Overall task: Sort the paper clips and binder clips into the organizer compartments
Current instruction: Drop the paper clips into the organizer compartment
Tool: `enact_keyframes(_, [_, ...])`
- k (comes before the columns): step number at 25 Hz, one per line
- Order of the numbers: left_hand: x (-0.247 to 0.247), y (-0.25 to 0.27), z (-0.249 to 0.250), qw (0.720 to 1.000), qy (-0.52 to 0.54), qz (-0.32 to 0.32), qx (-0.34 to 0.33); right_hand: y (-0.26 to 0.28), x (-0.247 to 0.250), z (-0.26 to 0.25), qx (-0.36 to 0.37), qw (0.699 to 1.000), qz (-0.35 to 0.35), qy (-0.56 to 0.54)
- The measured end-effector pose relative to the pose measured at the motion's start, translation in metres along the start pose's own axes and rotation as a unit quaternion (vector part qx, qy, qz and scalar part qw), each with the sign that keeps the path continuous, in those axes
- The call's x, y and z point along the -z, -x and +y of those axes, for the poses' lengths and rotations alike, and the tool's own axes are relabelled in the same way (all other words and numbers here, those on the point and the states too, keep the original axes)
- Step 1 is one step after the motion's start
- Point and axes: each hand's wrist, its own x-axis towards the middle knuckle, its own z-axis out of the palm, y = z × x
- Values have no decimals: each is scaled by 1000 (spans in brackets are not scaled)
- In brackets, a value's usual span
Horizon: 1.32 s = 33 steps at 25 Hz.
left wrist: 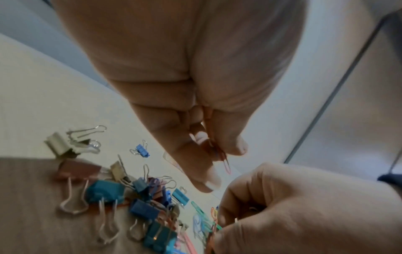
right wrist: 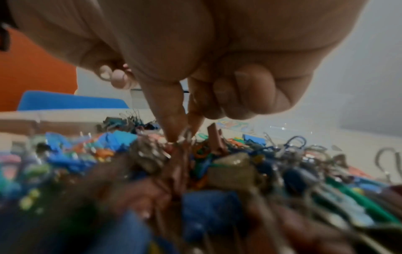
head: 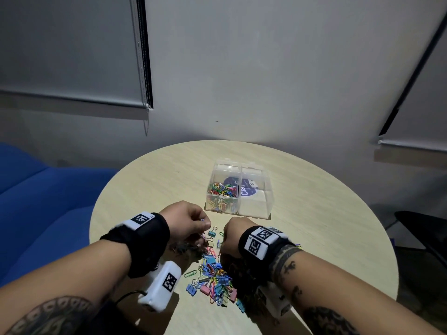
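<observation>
Paper clips (left wrist: pixel 219 154) pinched in left hand (head: pixel 187 220); right hand (head: pixel 233 238) in pile (head: pixel 212 279).

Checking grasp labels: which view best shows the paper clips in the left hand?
The left wrist view: the left hand pinches reddish paper clips between thumb and fingers, close up. The head view shows only a small clip loop at the fingertips. The right wrist view shows just blurred fingertips, no clips discernible.

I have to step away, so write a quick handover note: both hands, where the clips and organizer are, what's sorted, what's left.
Left hand: pinches a few paper clips above the pile.
Right hand: fingertips pinching into the mixed pile; what it has caught cannot be told.
Organizer: clear, on the round table just beyond the pile.
Done: left compartment holds colored paper clips.
Left: right compartment empty; binder clips and remaining paper clips unsorted.
</observation>
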Motion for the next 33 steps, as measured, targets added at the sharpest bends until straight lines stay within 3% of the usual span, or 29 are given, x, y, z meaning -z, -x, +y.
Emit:
enact_keyframes(3, [3,6,0,985,163,11,61,6,17,0,-2,999,-33,-14])
enact_keyframes(6, [4,6,1,972,219,1,86,20,36,6,-5,988,-78,-131])
enact_keyframes(8, [4,3,2,963,250,-4,99,29,43,9,-8,976,-64,-210])
enact_keyframes(13, [-7,1,23,962,244,-43,117,40,48,11,-32,905,-8,-424])
enact_keyframes(18, [-22,-1,31,967,230,-77,79,35,46,7,7,925,-20,-379])
enact_keyframes(22, [-21,-8,35,970,220,-91,50,32,51,13,-14,910,-29,-414])
enact_keyframes(25, [-14,-22,42,978,197,-58,41,24,63,20,-18,907,-22,-421])
enact_keyframes(29, [2,-44,57,980,195,-7,49,4,84,29,-44,876,19,-479])
enact_keyframes(33, [12,-72,70,980,182,47,60,-19,108,29,-52,878,47,-473])
